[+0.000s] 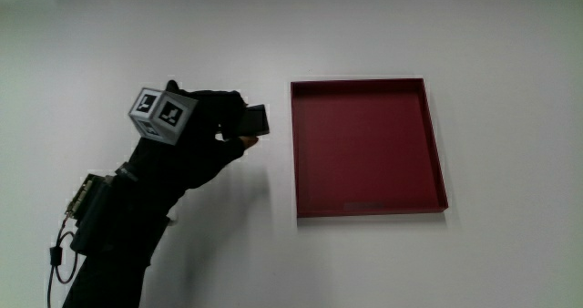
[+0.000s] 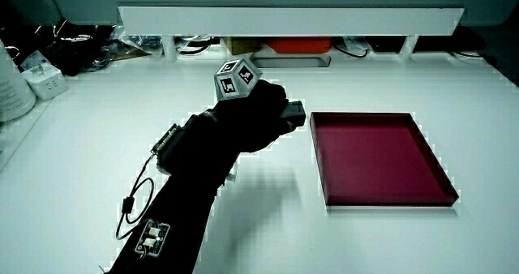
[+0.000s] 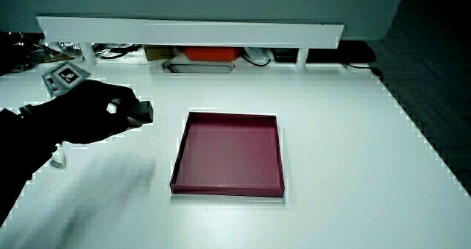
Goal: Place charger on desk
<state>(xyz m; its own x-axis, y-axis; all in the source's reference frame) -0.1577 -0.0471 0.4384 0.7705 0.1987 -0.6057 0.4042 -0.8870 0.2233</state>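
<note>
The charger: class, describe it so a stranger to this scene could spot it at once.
Start at the shallow red tray on the white table. Beside it is the gloved hand, its fingers closed on the charger. It is a small dark block, the only loose object here besides the tray.

The table [image 1: 410,35] has a smooth, matt white surface. The square tray [image 1: 437,144] looks like smooth dark red plastic with a faint sheen, and the glove on the hand [image 1: 196,135] is matt black cloth. The charger [image 1: 256,119] looks like dark, slightly glossy plastic.
</note>
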